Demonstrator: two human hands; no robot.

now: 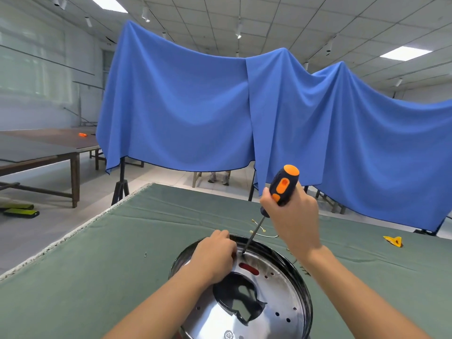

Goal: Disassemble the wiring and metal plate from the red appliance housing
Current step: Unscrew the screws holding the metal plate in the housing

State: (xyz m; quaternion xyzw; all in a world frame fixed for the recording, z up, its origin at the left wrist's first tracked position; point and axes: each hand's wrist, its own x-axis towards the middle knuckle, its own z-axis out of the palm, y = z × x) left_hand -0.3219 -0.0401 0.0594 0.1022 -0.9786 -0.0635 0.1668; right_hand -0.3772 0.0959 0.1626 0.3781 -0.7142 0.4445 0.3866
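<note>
left hand [215,255]: bare, no glove | right hand [293,216]: bare | forearms: seemingly sleeveless, no watch or rings visible

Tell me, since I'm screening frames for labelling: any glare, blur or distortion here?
Head view: wide-angle bending bows the green-clothed table edges; the shiny round metal plate shows streaky reflections; even ceiling light, soft shadows; the orange-and-black screwdriver and both hands look sharp.

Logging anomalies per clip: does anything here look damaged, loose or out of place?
Yes. The metal plate has a jagged, irregular central hole. A small screw and thin wires lie loose on the green cloth, a yellow scrap farther right.
</note>
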